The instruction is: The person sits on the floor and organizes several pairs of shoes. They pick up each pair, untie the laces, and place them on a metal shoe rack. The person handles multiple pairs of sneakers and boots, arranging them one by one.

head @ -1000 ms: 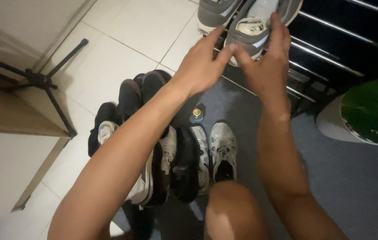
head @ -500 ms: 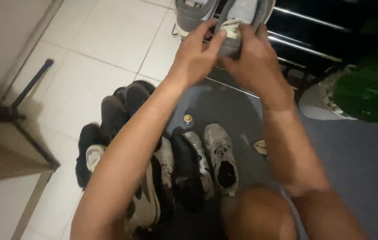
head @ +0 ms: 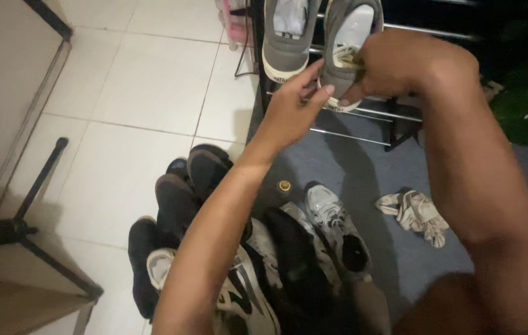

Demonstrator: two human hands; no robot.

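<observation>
Both hands grip one grey shoe [head: 346,43] on the rack [head: 363,124]: left hand [head: 292,111] pinching its heel, right hand [head: 394,62] closed over its opening. Its twin [head: 285,37] sits just left.

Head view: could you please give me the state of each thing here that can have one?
Left hand: fingers pinching the right grey shoe's heel.
Right hand: gripping that shoe's side.
Right grey shoe: on rack, held.
Left grey shoe: on rack, untouched.
Cloth: crumpled on mat.
Floor shoes: piled together.
</observation>
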